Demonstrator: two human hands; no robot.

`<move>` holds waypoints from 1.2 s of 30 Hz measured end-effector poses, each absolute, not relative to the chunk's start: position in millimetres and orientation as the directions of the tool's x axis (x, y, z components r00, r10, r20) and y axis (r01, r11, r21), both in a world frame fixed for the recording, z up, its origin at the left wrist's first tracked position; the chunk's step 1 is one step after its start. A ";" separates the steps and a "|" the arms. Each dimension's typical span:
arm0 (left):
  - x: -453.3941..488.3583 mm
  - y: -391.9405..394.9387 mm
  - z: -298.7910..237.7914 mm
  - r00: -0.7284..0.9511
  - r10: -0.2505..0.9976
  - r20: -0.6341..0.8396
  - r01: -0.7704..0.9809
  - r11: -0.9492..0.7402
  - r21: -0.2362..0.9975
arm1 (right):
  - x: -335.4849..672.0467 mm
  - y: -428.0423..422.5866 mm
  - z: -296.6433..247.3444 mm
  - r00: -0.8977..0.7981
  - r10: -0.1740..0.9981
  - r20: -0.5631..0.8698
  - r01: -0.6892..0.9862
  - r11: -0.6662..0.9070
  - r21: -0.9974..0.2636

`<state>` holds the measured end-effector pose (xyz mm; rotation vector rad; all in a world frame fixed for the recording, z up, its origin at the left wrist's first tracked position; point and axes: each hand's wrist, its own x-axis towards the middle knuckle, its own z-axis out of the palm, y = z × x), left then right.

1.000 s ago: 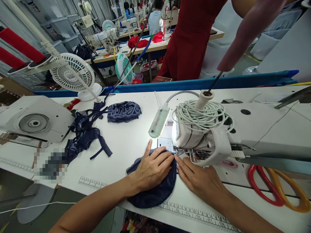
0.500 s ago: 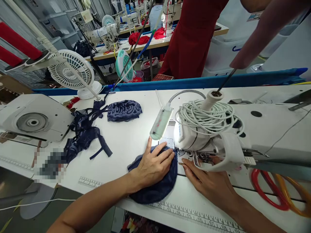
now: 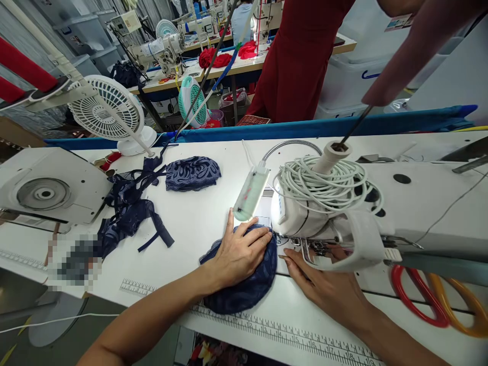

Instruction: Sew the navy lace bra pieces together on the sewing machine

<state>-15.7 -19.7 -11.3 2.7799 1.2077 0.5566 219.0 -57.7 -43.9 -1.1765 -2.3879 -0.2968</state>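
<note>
Rests the left hand (image 3: 238, 256) flat on the navy cloth (image 3: 247, 297), with fingers spread and a loose, unclenched grip. Has the cloth on the worktop (image 3: 183, 218), with the rounded edge overlapping the printed ruler (image 3: 290, 335) and the upper right edge beside the needle area of the machine (image 3: 301, 218); cannot tell whether pinned there. Reaches the right hand (image 3: 331, 290) under the machine's front, with visible fingertips just apart from the cloth. Cannot tell the state of the right grip, being partly hidden by the machine. Shows the tilted lamp (image 3: 251, 193) just beside the left index fingertip; cannot tell whether touching. Includes a coiled cable (image 3: 328, 185) atop the machine, and red-and-orange scissors (image 3: 438, 321) to the right of the right hand. Includes, farther left, a lace piece (image 3: 193, 173) and tangled navy straps (image 3: 131, 223). Shows, beyond the worktop, a person (image 3: 293, 66) in red
</note>
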 end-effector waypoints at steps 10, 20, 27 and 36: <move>-16.8 -17.2 -12.4 0.640 0.717 0.274 0.698 -0.693 0.181 | 218.1 -55.0 -31.0 -0.579 0.633 0.514 0.784 0.605 0.138; -20.1 -12.9 -11.0 0.703 0.657 0.272 0.652 -0.748 0.122 | 220.6 -56.3 -32.5 -0.591 0.678 0.437 0.763 0.646 0.029; -23.2 -10.9 -12.2 0.717 0.646 0.263 0.639 -0.759 0.124 | 218.3 -54.1 -26.0 -0.634 0.643 0.429 0.726 0.686 0.044; -21.4 -12.8 -15.3 0.698 0.649 0.302 0.647 -0.753 0.123 | 220.3 -54.0 -29.6 -0.564 0.689 0.456 0.754 0.655 -0.057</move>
